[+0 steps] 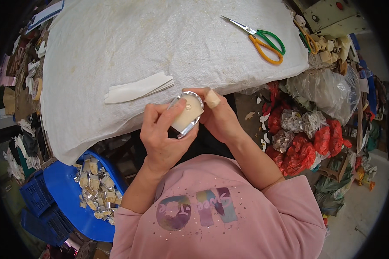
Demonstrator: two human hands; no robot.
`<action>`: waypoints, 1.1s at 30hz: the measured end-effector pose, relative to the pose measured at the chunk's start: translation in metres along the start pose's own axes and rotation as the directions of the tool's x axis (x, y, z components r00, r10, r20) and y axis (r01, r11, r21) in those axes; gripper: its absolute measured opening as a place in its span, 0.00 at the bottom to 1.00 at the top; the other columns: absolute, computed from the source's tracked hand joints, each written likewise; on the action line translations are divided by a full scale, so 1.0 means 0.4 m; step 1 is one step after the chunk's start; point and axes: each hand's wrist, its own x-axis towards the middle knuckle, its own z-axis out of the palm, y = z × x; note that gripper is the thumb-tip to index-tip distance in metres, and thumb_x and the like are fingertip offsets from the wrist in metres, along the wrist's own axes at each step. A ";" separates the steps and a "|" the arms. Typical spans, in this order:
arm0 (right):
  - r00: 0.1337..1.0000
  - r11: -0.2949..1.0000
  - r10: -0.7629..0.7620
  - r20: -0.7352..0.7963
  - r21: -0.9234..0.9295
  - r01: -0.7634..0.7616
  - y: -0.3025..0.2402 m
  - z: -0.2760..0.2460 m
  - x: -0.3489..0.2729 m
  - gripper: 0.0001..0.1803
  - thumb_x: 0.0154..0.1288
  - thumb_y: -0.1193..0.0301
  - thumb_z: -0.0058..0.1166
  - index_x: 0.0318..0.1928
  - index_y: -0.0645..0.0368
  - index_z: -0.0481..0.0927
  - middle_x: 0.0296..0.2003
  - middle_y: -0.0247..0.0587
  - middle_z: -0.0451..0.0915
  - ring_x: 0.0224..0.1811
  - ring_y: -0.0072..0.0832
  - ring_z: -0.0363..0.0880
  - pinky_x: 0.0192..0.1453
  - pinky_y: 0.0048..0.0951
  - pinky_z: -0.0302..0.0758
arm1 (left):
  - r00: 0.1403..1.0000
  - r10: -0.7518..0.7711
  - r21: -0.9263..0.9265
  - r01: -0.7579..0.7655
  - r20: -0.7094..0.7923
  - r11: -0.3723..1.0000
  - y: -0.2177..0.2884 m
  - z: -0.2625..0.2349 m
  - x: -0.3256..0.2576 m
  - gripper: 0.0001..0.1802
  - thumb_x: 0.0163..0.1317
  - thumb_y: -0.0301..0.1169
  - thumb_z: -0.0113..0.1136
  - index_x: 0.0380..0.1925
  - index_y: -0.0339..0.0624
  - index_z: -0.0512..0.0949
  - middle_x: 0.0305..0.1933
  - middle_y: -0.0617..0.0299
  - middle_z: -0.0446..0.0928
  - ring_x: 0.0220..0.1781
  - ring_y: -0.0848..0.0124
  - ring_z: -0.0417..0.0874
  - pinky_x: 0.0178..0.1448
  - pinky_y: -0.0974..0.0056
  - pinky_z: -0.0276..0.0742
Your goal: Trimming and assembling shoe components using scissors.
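Above my lap, just past the table's near edge, my left hand [160, 134] is closed round a shoe heel [191, 113]. The heel has a flat cream face with a small round mark, and a shiny silver rim with notches along the curved end. My left fingers press on the cream face. From the other side my right hand [222, 118] grips the silver rim; one of its digits is wrapped in beige tape [212, 99]. Its fingertips are partly hidden behind the heel. Closest on the table lies a stack of white strips [138, 88].
A white woven cloth [160, 39] covers the table. Scissors [259, 36] with green and orange handles lie at its far right. At lower left, a blue bin [67, 190] holds several similar heels [95, 183]. Red plastic bags [300, 151] are piled at right.
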 end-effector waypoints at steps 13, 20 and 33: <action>0.957 0.783 -0.289 -0.035 -0.583 0.216 0.031 0.034 -0.009 0.17 0.68 0.74 0.42 0.56 0.61 0.69 0.42 0.39 0.76 0.42 0.24 0.74 0.46 0.25 0.72 | 0.994 0.087 0.169 -0.076 -0.061 0.983 -0.005 0.025 -0.008 0.29 0.29 0.23 0.74 0.39 0.42 0.78 0.28 0.61 0.67 0.31 0.64 0.68 0.33 0.62 0.67; 0.925 0.704 -0.369 0.088 -0.624 0.340 0.020 0.041 -0.014 0.20 0.66 0.71 0.49 0.57 0.61 0.68 0.43 0.40 0.75 0.44 0.21 0.72 0.48 0.24 0.71 | 0.996 0.080 0.177 -0.070 -0.047 0.982 -0.003 0.023 -0.007 0.34 0.32 0.23 0.74 0.46 0.41 0.73 0.32 0.57 0.69 0.32 0.62 0.70 0.36 0.61 0.69; 0.808 0.228 -0.444 0.387 -0.823 0.520 -0.069 0.037 -0.020 0.17 0.57 0.70 0.57 0.47 0.59 0.74 0.28 0.40 0.73 0.30 0.36 0.71 0.34 0.35 0.70 | 0.656 -0.281 -0.511 0.735 0.700 0.445 0.021 -0.021 0.030 0.46 0.48 0.21 0.60 0.68 0.43 0.50 0.53 0.55 0.69 0.58 0.67 0.70 0.59 0.65 0.67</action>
